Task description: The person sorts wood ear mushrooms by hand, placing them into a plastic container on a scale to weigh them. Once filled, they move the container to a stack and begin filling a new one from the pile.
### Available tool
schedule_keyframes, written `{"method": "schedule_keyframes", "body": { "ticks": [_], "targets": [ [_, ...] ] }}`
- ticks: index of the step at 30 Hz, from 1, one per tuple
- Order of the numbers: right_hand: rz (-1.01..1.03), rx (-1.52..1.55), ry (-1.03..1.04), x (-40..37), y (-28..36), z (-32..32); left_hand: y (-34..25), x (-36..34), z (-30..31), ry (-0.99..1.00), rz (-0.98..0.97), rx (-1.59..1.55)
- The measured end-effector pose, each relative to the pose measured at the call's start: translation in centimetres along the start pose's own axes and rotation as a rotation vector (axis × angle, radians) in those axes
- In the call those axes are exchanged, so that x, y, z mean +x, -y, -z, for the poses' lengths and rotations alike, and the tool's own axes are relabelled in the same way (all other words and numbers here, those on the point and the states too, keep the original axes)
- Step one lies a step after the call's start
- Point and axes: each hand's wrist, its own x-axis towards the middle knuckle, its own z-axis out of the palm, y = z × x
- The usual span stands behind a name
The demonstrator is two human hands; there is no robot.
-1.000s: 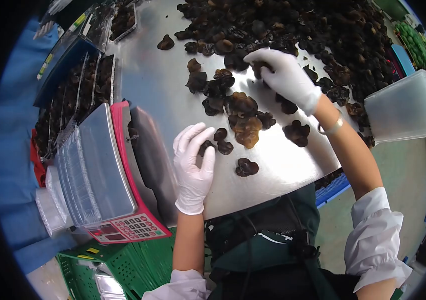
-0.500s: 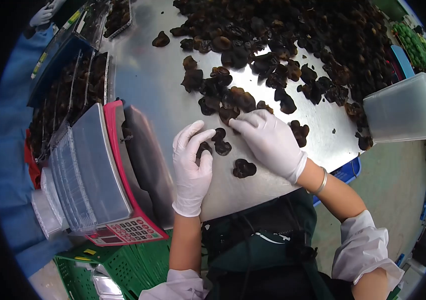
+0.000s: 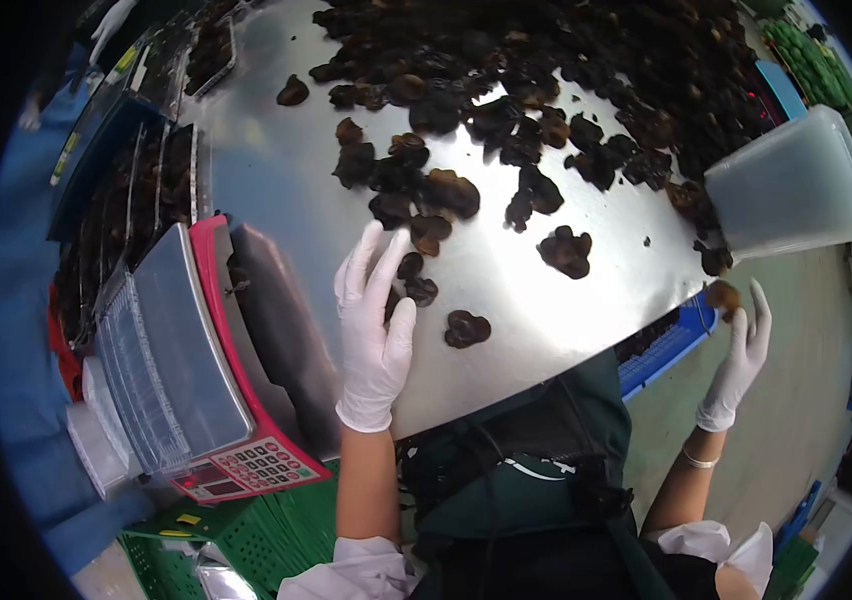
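My left hand [image 3: 374, 335], in a white glove, is over the metal table with fingers spread and thumb apart. Dark wood ear mushroom pieces [image 3: 418, 285] lie beside its fingers, one partly hidden between thumb and forefinger. A brown piece [image 3: 430, 233] is right at its fingertips, and another dark piece [image 3: 467, 329] lies to the right of the thumb. Past the table's right corner is my right hand [image 3: 741, 355], gloved, fingers stretched and apart. A brown wood ear piece [image 3: 723, 297] appears just off its thumb tip, by the end of a blue basket [image 3: 674, 350].
A large heap of wood ear [image 3: 596, 60] covers the table's far side. A clear plastic tub [image 3: 791, 190] stands at the right edge. On the left are a pink-edged scale [image 3: 236, 350] and filled trays [image 3: 126, 210]. A green crate [image 3: 196, 545] sits below. Another person's gloved hand [image 3: 111, 25] shows top left.
My right hand has swung from the middle of the table out past its right corner, with fingers now apart. A wood ear cluster now lies at mid-right. My left hand has stayed nearly in place.
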Motion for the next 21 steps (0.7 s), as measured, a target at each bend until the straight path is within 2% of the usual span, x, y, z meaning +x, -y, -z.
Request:
{"method": "schedule_keyframes", "body": {
  "ticks": [1,2,3,5,7,9,10,11,13,15,17,18,19,21],
  "targets": [
    [-0.071,0.052,0.077,-0.3,0.4,-0.4,-0.5,0.1,-0.3,0.034,-0.065,0.042],
    [0.166,-0.179,0.19,-1.0,1.2,-2.1,0.0,-0.1,-0.5,0.134,-0.133,0.176],
    [0.415,-0.402,0.315,-1.4,2.4,-5.3,0.3,-0.3,-0.4,0.137,-0.143,0.175],
    [0.701,-0.57,0.488,-3.4,2.8,-9.8,0.9,-0.6,-0.1,0.156,-0.082,0.096],
    [0.557,-0.42,0.659,-6.0,4.3,-13.4,1.2,-0.9,0.1,0.095,-0.092,0.094],
    [0.596,-0.176,0.935,-7.7,5.9,-15.5,1.5,-1.2,0.4,-0.039,-0.029,0.008],
    [0.677,-0.146,0.963,-8.8,6.5,-16.3,0.7,-1.2,0.4,-0.122,0.016,-0.044],
    [0.756,-0.117,0.989,-9.8,6.8,-16.7,0.9,-1.2,0.5,-0.125,0.017,-0.036],
    [0.813,-0.09,0.988,-8.8,7.5,-17.6,1.9,-1.3,0.5,-0.183,0.032,-0.07],
    [0.755,0.264,0.978,-6.0,7.6,-18.9,2.0,-1.3,0.3,-0.229,0.051,-0.091],
    [0.482,0.386,0.847,-3.3,8.5,-20.4,2.0,-1.1,0.3,-0.229,0.083,-0.077],
    [0.479,0.254,0.79,-2.1,8.4,-21.7,2.1,-0.9,0.2,-0.253,0.068,-0.091],
    [0.675,0.165,0.718,-1.0,8.5,-22.8,2.1,-0.8,0.2,-0.258,0.065,-0.089],
    [0.77,-0.087,0.674,-0.7,8.8,-24.4,2.1,-0.7,0.1,-0.255,0.078,-0.153]
  ]
}}
